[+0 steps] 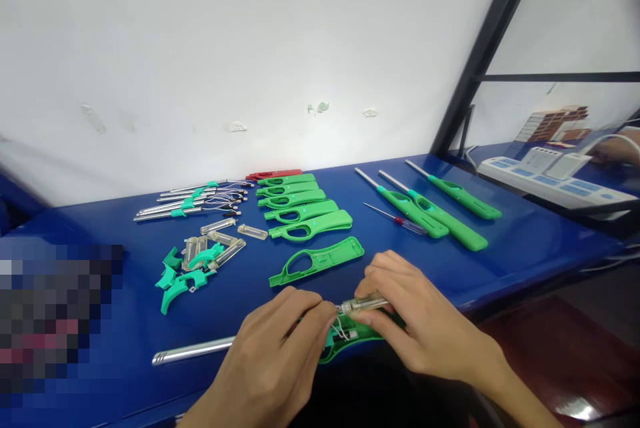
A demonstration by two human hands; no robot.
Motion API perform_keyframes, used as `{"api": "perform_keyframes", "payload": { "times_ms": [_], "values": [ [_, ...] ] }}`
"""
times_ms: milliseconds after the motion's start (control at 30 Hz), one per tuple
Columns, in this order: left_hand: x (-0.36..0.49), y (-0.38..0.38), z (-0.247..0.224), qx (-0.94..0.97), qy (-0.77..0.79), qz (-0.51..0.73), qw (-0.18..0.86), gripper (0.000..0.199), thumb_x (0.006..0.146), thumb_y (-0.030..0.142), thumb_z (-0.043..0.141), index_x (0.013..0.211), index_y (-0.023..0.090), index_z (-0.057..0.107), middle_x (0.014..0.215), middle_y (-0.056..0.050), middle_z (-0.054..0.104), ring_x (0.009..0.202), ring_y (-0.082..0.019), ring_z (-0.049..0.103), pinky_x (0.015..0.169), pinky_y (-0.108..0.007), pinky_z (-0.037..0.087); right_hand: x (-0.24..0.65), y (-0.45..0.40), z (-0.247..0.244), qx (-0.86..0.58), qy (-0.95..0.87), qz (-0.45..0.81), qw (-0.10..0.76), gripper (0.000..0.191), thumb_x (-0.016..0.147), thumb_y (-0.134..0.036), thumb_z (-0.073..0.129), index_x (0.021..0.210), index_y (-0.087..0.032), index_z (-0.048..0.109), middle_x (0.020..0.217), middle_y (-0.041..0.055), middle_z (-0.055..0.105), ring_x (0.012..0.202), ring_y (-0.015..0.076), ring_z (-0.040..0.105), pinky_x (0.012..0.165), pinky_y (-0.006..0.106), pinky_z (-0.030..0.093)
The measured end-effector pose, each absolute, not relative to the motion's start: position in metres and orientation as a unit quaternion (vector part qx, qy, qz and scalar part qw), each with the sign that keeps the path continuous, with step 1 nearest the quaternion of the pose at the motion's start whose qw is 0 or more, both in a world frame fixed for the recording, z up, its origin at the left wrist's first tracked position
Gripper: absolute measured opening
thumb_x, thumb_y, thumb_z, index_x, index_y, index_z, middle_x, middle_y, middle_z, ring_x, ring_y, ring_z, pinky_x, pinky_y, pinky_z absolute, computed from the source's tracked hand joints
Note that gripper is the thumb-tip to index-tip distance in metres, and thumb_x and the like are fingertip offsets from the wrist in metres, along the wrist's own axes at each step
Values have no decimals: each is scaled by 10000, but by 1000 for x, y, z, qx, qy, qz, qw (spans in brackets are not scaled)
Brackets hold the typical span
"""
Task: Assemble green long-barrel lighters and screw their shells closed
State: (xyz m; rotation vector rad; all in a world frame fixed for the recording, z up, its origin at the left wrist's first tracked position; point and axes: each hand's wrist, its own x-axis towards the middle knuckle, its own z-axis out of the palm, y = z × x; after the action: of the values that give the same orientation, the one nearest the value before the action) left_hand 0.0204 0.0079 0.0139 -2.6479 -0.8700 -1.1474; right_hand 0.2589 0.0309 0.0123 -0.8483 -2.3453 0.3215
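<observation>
My right hand (405, 315) grips a clear fuel tank (364, 304), its nozzle end pointing left. At that nozzle the fingertips of my left hand (280, 341) are pinched together; what sits between them is hidden. Under both hands lies an open green lighter casing half (333, 352), partly covered. Thin white wires (341, 329) and a small black-and-white part show inside it. A metal lighter tube (195, 351) sticks out to the left from beneath my left hand. Just behind my hands lies another green casing half (320, 261), hollow side up.
Several green casing halves (313, 225) and a red one (275, 175) lie in a row. Metal tubes with wires (167, 209), clear tanks (253, 233) and teal triggers (175, 291) lie left. Closed green lighters (463, 197) and a screwdriver (400, 221) lie right. A power strip (555, 181) stands beyond.
</observation>
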Motion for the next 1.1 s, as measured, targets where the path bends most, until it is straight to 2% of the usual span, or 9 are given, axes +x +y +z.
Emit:
{"api": "perform_keyframes", "payload": {
  "times_ms": [267, 500, 700, 800, 933, 1100],
  "values": [
    [18, 7, 10, -876, -296, -376, 55, 273, 1022, -33, 494, 1151, 123, 677, 991, -60, 741, 871, -176, 693, 797, -302, 559, 258, 31, 12, -320, -894, 121, 291, 153, 1097, -204, 550, 946, -199, 529, 877, 1, 591, 813, 183, 504, 763, 358, 370],
    [16, 5, 15, -879, -304, -363, 59, 316, 1056, 3, 431, 1130, 136, 708, 958, -43, 765, 874, -193, 713, 768, -309, 568, 258, 31, 11, -320, -892, 114, 298, 172, 1093, -199, 561, 929, -203, 510, 860, -7, 563, 799, 177, 485, 743, 348, 351],
    [20, 8, 10, -859, -325, -393, 52, 172, 1031, 21, 596, 1142, 131, 670, 1008, -46, 740, 891, -186, 674, 841, -337, 562, 258, 30, 8, -323, -879, 100, 337, 137, 1090, -196, 557, 959, -207, 518, 877, -6, 605, 791, 178, 487, 748, 360, 341],
    [21, 11, 9, -864, -321, -387, 37, 177, 1033, 17, 598, 1150, 141, 645, 1011, -33, 739, 908, -187, 667, 865, -349, 560, 257, 31, 7, -322, -877, 94, 343, 147, 1093, -206, 562, 953, -208, 519, 869, -7, 612, 782, 177, 488, 739, 359, 339],
    [21, 11, 8, -866, -328, -378, 22, 169, 1037, 28, 586, 1140, 151, 637, 1004, -42, 713, 909, -199, 656, 822, -354, 573, 257, 32, 6, -313, -882, 91, 341, 150, 1105, -213, 547, 956, -209, 525, 870, -5, 612, 786, 177, 494, 737, 356, 341],
    [19, 9, 3, -865, -353, -356, 21, 303, 997, -43, 530, 1198, 148, 653, 1116, -91, 701, 1005, -235, 676, 878, -400, 602, 258, 33, 7, -310, -883, 78, 342, 156, 1112, -219, 536, 957, -203, 539, 839, -8, 593, 774, 179, 479, 735, 358, 332]
  ]
}}
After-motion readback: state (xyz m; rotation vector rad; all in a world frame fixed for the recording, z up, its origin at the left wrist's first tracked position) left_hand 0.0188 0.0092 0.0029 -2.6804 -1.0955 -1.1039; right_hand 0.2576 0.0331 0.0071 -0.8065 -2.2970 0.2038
